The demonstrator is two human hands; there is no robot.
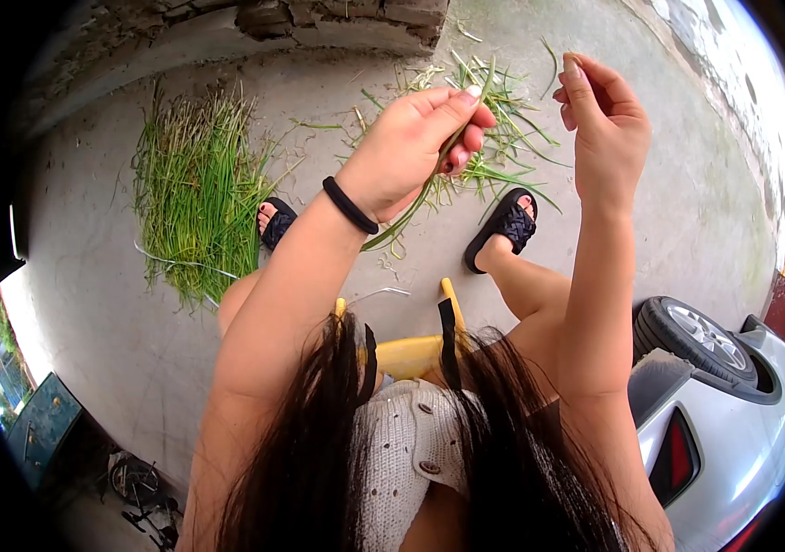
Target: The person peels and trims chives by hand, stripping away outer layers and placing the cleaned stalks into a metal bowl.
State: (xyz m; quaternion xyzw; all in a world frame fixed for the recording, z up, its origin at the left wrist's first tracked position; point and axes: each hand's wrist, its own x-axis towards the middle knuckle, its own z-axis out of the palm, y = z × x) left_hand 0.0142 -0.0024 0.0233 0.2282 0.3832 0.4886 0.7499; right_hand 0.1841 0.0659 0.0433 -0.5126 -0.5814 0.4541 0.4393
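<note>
My left hand (415, 143), with a black band at the wrist, is closed round one or a few long green stalks (400, 225). One end sticks up past the thumb and the other hangs down below the palm. To the right and raised level with it, my right hand (609, 124) is pinched at thumb and fingertips; anything between them is too small to make out. Under and beyond my hands lies a loose scatter of green stalks and pale trimmings (507, 124). A thick heap of green stalks (197, 184) with paler ends is spread on the floor at left.
Both feet, in black sandals (507, 225), rest on the concrete floor (687, 184). A yellow seat frame (406, 357) is between my legs. A silver toy-like car (747, 442) with a wheel (696, 336) stands at right. A crumbling ledge (356, 26) borders the far side.
</note>
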